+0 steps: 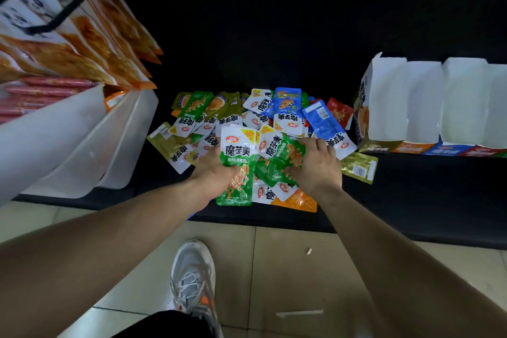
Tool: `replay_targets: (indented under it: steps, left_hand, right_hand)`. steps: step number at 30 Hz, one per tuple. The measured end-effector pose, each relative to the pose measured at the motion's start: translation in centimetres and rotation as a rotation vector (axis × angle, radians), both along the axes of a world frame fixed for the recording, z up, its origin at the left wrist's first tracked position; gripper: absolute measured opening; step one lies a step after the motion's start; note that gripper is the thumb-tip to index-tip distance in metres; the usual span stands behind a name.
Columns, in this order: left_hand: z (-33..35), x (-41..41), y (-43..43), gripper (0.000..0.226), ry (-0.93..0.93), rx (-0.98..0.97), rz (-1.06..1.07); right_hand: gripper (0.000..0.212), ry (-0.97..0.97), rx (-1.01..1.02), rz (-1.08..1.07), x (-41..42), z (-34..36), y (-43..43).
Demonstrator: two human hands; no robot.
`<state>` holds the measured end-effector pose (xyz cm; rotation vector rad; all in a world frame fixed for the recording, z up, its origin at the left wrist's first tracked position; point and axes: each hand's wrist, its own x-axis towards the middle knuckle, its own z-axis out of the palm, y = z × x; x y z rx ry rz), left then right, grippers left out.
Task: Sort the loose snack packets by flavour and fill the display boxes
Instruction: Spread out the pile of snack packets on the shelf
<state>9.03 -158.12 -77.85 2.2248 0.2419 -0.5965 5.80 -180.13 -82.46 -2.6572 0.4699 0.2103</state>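
Note:
A heap of loose snack packets (288, 115) in green, olive, blue, red and orange lies on the black shelf (411, 195). My left hand (214, 173) grips a stack of green packets (238, 156), held upright above the heap's front edge. My right hand (315, 167) pinches another green packet (285, 152) that lies tilted on the heap, just right of the stack. Open white display boxes (422, 102) stand in a row at the right, with olive, orange, blue and red fronts.
At the left, white bins (90, 140) hold red sausages (46, 91) and large orange snack bags (90, 44). An olive packet (359, 167) lies alone right of the heap. My shoe (192, 277) stands on the tiled floor below the shelf edge, near paper scraps (299, 313).

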Motion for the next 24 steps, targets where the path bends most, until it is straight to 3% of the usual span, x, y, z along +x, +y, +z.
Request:
replay_targets:
  steps: [3, 8, 11, 13, 15, 19, 21, 24]
  left_hand:
    - [-0.4, -0.4, 0.1, 0.037, 0.008, -0.014, 0.010]
    - [-0.6, -0.6, -0.2, 0.036, 0.016, -0.041, 0.043]
    - [-0.3, -0.5, -0.9, 0.029, 0.035, -0.136, 0.110]
    - [0.5, -0.7, -1.4, 0.040, 0.059, -0.232, 0.201]
    - [1.0, -0.9, -1.5, 0.055, 0.070, -0.207, 0.154]
    - [0.9, -0.9, -0.8, 0.034, 0.043, -0.065, -0.004]
    - [0.7, -0.7, -0.7, 0.030, 0.045, -0.044, -0.015]
    - [0.5, -0.7, -0.7, 0.031, 0.058, -0.029, -0.050]
  right_hand:
    - [0.062, -0.022, -0.025, -0.001, -0.7, 0.8, -0.6]
    - [0.020, -0.053, 0.672, -0.235, -3.4, 2.4, 0.2]
    - [0.031, -0.023, 0.807, -0.132, -4.7, 2.7, 3.0]
    - [0.039, -0.003, 0.787, -0.097, -4.9, 2.4, 4.6]
    - [0.044, 0.013, 0.717, -0.097, -4.6, 2.1, 5.6]
    - [0.034, 0.050, 0.595, -0.107, -4.1, 1.6, 5.3]
    - [0.025, 0.033, 0.354, -0.067, -4.1, 1.0, 3.2]
    - [0.055, 0.087, -0.015, 0.095, -4.0, -0.3, -0.5]
